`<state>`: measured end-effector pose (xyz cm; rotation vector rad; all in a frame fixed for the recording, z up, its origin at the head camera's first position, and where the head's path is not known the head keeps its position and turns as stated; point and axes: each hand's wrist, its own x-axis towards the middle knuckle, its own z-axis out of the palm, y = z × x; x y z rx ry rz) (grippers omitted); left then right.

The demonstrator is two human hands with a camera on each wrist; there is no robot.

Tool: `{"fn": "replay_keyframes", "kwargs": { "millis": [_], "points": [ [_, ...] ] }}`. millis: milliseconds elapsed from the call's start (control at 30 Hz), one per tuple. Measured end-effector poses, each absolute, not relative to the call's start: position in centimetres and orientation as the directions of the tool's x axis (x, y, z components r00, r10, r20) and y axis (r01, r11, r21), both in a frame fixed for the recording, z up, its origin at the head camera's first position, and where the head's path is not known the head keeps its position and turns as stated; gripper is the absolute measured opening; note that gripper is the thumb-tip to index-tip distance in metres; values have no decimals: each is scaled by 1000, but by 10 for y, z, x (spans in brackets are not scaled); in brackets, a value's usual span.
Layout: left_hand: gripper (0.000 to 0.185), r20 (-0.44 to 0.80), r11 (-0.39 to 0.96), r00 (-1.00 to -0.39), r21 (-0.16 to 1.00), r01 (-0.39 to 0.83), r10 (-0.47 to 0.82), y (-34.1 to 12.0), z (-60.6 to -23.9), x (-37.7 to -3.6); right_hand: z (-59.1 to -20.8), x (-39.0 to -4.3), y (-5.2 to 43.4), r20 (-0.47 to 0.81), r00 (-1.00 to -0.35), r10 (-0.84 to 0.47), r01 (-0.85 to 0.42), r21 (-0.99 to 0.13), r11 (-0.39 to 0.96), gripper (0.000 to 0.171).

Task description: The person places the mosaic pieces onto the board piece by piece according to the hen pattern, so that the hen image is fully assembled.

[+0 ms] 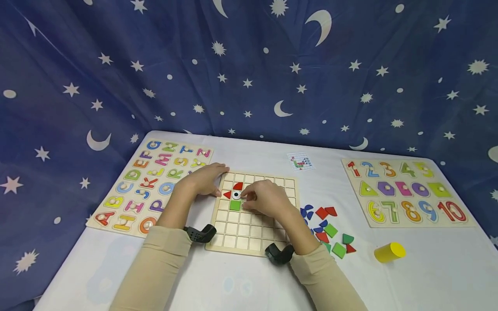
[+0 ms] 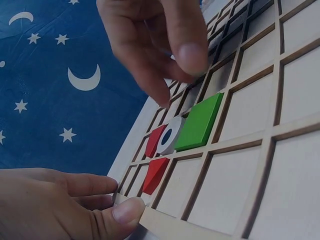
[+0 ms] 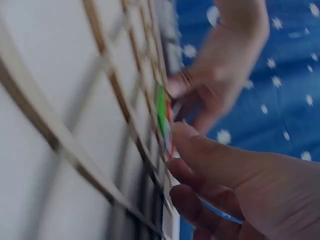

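Wooden grid board [image 1: 254, 242] lies flat, steadied by relaxed left hand [image 1: 204, 179]; right hand [image 1: 266, 198], fingers loosely curled, holds nothing visible.

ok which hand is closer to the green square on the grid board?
Right. The right hand hovers just beside the green square, fingertips over the adjacent cells. The left hand rests on the grid board at its left edge.

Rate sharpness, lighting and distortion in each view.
Head view: evenly lit, sharp, edges bowed by a wide lens. Left wrist view: dim; green tile and grid board crisp, left hand softer. Right wrist view: dark, blurred throughout; the board smeared, steeply skewed.
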<state>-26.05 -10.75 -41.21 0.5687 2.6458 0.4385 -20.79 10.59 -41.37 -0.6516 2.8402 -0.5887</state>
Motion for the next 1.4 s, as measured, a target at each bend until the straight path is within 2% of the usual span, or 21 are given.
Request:
{"fn": "replay_keyframes", "kwargs": {
  "millis": [300,467,600,733,833,1100,1400],
  "points": [
    [79,-301,857,-835,395,331,461,-107,-408,-258,-389,-222,192,-140,-915,-378,-254,-528,810,41],
    [78,-291,850,-835,407,334,468,-106,-405,-254,-386,-215,257,-304,-921,-242,-67,-489,870,63],
    [78,-301,858,-835,394,330,460,-107,-406,-255,-392,-205,295,-453,-882,-132,70,-402,913,90],
    [80,-301,862,-840,390,323,451,-108,-407,-257,-404,-204,304,-516,-849,-112,72,-323,944,106],
    [81,-305,861,-840,399,316,449,-108,-407,-256,-410,-207,301,-534,-839,-107,63,-290,955,110],
    [81,-300,856,-838,404,322,456,-108,-409,-259,-410,-207,293,-543,-837,-70,116,-301,946,114],
    [81,-309,858,-838,410,310,450,-108,-409,-258,-418,-205,297,-517,-852,-82,101,-317,943,116]
  ]
}}
